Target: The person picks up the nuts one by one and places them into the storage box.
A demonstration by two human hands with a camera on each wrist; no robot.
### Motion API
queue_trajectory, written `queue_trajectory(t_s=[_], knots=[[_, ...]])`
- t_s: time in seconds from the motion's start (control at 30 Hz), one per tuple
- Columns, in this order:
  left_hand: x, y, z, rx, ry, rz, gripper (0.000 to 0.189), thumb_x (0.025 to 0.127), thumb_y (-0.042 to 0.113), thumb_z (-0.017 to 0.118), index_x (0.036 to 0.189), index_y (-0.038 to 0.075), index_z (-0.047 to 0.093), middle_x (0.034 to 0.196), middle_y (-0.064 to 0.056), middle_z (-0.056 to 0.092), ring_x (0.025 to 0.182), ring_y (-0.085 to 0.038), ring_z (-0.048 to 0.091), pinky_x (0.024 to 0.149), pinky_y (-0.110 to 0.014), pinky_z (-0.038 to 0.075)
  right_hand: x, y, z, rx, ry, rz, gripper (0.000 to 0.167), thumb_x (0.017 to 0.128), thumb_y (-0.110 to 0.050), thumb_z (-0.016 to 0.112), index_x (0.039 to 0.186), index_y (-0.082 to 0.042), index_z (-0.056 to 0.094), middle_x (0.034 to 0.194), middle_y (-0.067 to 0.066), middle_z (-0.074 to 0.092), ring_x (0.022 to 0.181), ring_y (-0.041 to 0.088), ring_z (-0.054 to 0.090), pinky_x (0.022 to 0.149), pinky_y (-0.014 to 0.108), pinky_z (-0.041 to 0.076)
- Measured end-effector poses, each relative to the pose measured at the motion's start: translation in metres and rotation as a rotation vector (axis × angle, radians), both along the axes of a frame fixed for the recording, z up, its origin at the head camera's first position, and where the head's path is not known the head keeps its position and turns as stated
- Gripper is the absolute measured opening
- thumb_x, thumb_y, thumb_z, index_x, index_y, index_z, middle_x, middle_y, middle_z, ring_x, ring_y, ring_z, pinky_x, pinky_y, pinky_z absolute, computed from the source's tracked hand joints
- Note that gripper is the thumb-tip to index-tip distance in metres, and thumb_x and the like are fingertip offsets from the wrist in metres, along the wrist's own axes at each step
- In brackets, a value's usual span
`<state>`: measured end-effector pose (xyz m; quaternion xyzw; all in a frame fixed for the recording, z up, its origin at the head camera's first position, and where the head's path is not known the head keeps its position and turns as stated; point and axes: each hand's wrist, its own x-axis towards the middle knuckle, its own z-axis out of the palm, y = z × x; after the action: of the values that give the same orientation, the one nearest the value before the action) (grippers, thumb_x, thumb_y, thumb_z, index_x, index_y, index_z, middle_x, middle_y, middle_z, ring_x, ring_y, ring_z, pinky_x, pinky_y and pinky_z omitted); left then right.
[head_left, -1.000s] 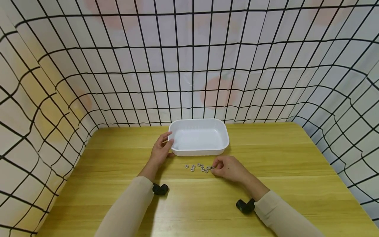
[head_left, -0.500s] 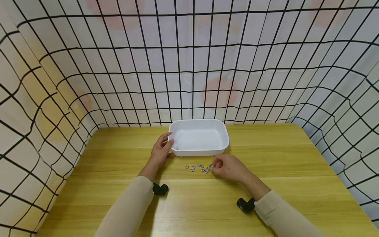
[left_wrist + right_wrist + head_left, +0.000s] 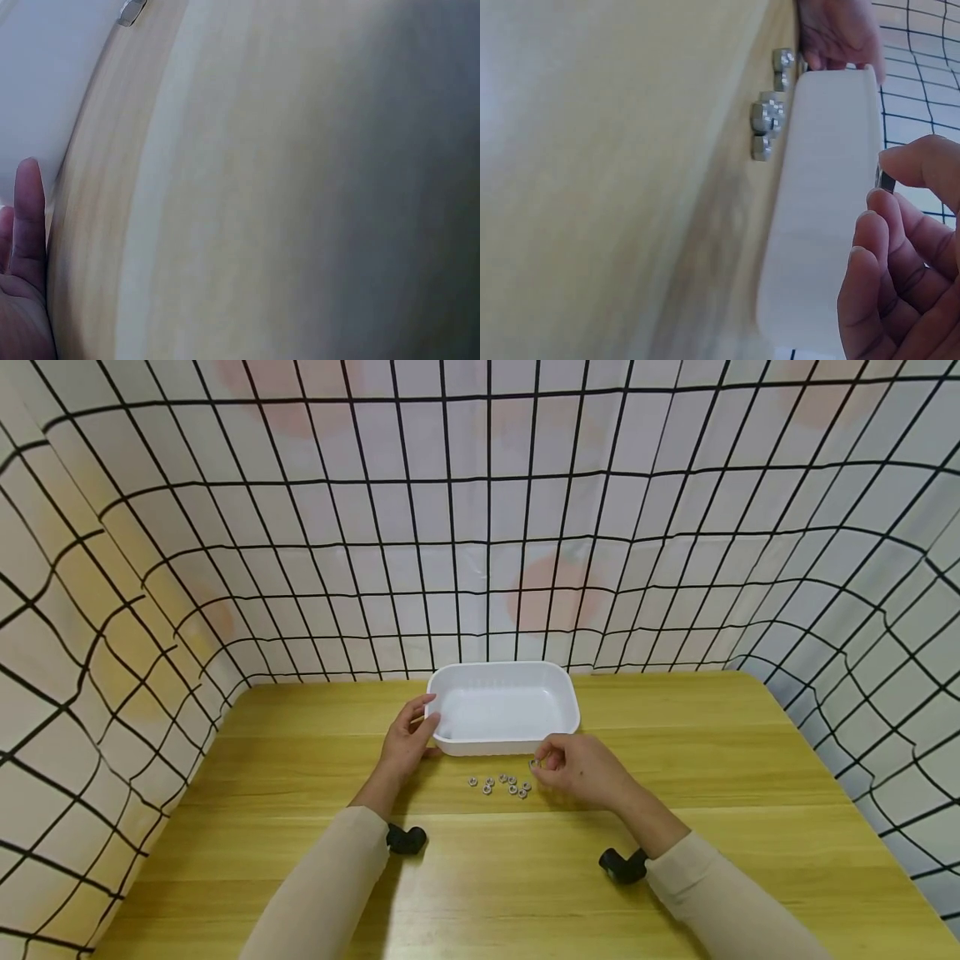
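Observation:
My right hand [image 3: 581, 770] pinches a small silver metal nut [image 3: 535, 763] between thumb and fingertips, just in front of the white tray's near right corner. In the right wrist view that nut [image 3: 886, 181] shows edge-on between the tips. The white rectangular tray [image 3: 495, 747] stands at the back of the table. At its left end my left hand [image 3: 405, 745] rests against the rim and wall; in the left wrist view one finger [image 3: 30, 202] lies straight beside it. Several loose nuts [image 3: 513, 789] lie scattered on the tabletop in front of the tray.
The wooden table [image 3: 480, 877] stretches out around the tray. Black grid netting [image 3: 487, 539] over pale cloth rises behind it and along both sides. A black wrist-worn device [image 3: 407, 840] sits at the left wrist, another [image 3: 622, 866] at the right.
My right hand has lifted the pinched nut away from the group and moved it slightly towards the tray. My left hand and the tray have stayed put.

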<state>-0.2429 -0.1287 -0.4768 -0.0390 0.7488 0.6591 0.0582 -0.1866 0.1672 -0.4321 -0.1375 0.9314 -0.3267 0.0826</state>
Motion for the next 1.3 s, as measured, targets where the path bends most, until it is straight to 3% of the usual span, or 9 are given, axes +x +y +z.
queue_trajectory(t_s=[0.1, 0.23, 0.7, 1.1, 1.3], knots=[[-0.007, -0.001, -0.014, 0.007, 0.017, 0.010, 0.046, 0.103, 0.033, 0.062, 0.148, 0.030, 0.052, 0.158, -0.013, 0.041, 0.132, -0.036, 0.053, 0.077, -0.040, 0.065, -0.001, 0.000, 0.004, 0.005, 0.026, 0.002, 0.012, 0.090, -0.027, 0.076, 0.094, -0.018, 0.070, 0.080, -0.004, 0.064, 0.071, 0.013, 0.055, 0.061, 0.026, 0.048], [-0.008, -0.001, -0.018, 0.010, 0.038, 0.020, 0.043, 0.102, 0.033, 0.063, 0.145, 0.032, 0.054, 0.155, -0.012, 0.044, 0.130, -0.035, 0.054, 0.071, -0.033, 0.064, -0.005, -0.001, 0.009, 0.007, 0.052, 0.012, 0.012, 0.090, -0.027, 0.076, 0.094, -0.018, 0.070, 0.078, -0.004, 0.064, 0.068, 0.012, 0.055, 0.058, 0.025, 0.048], [-0.006, 0.000, -0.016, -0.001, 0.041, 0.035, 0.040, 0.103, 0.032, 0.062, 0.142, 0.034, 0.055, 0.152, -0.010, 0.047, 0.127, -0.034, 0.056, 0.068, -0.029, 0.063, -0.016, -0.004, 0.023, 0.037, 0.104, 0.006, 0.015, 0.090, -0.032, 0.075, 0.096, -0.018, 0.070, 0.078, -0.004, 0.063, 0.067, 0.013, 0.054, 0.060, 0.027, 0.047], [-0.007, -0.001, -0.016, -0.003, 0.029, 0.047, 0.040, 0.102, 0.032, 0.063, 0.141, 0.036, 0.056, 0.152, -0.009, 0.047, 0.127, -0.033, 0.056, 0.066, -0.028, 0.063, -0.033, -0.006, 0.021, 0.078, 0.141, -0.002, 0.017, 0.091, -0.031, 0.075, 0.099, -0.016, 0.072, 0.074, -0.003, 0.062, 0.060, 0.013, 0.050, 0.056, 0.027, 0.043], [-0.006, -0.001, -0.016, -0.005, 0.028, 0.043, 0.039, 0.102, 0.033, 0.063, 0.141, 0.037, 0.056, 0.152, -0.008, 0.048, 0.127, -0.032, 0.056, 0.068, -0.029, 0.063, -0.042, -0.008, 0.021, 0.087, 0.114, -0.024, 0.018, 0.092, -0.032, 0.074, 0.101, -0.017, 0.072, 0.076, -0.002, 0.062, 0.063, 0.015, 0.052, 0.059, 0.027, 0.043]])
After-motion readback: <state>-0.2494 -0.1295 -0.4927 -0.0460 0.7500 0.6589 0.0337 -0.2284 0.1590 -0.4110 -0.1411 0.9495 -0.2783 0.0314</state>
